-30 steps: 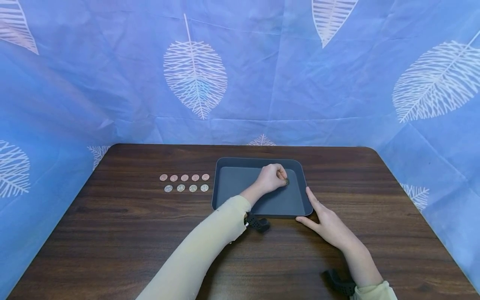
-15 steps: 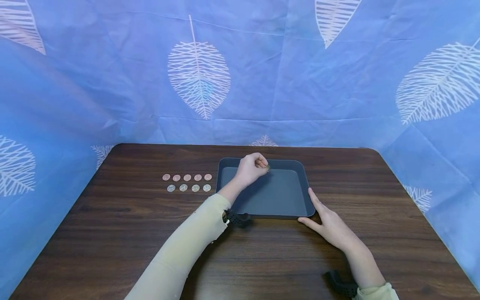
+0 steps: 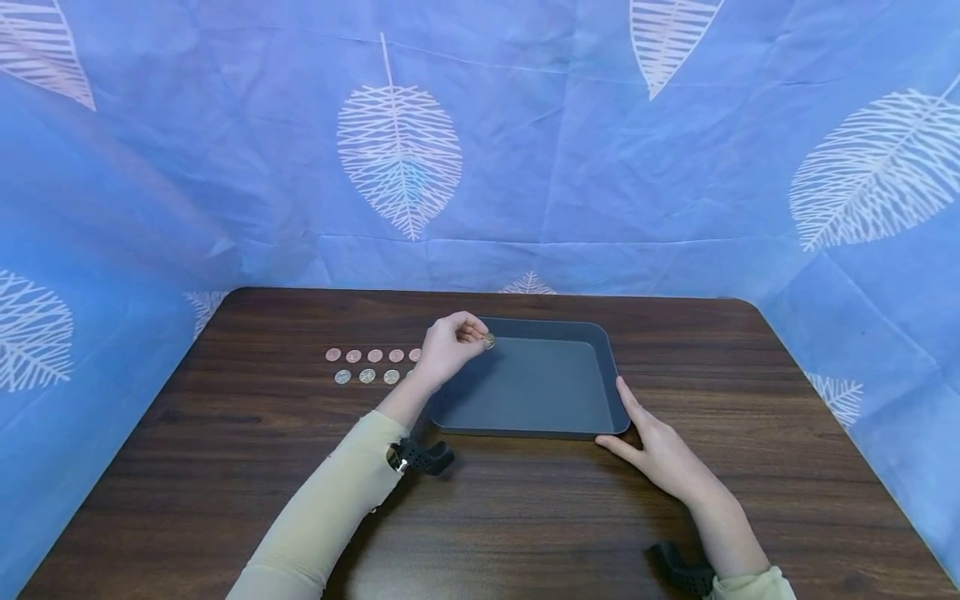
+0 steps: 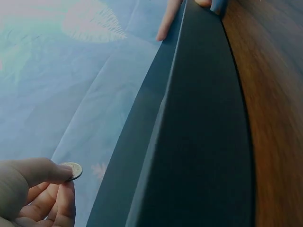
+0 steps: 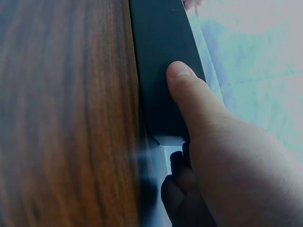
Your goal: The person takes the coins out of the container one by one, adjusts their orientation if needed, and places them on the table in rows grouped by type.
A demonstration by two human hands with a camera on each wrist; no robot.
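My left hand [image 3: 447,343] pinches a silvery coin [image 3: 489,341] between thumb and forefinger, raised over the dark grey tray's [image 3: 525,429] far left corner. The left wrist view shows the coin [image 4: 72,170] at my fingertips [image 4: 60,174] with the tray's wall [image 4: 189,118] beside it. My right hand [image 3: 654,444] lies flat against the tray's near right corner, thumb along the front wall and fingers up the right side. In the right wrist view the thumb [image 5: 189,94] presses on the tray wall [image 5: 158,61].
Two short rows of coins [image 3: 367,367] lie on the brown wooden table [image 3: 225,467] left of the tray, copper ones behind, silvery ones in front; my left hand hides their right end. Blue leaf-print cloth [image 3: 480,167] walls in the table's back and sides.
My left hand has lifted the coin out of the tray's middle and carried it left, to the tray's far left corner. The right hand has stayed on the tray's corner.
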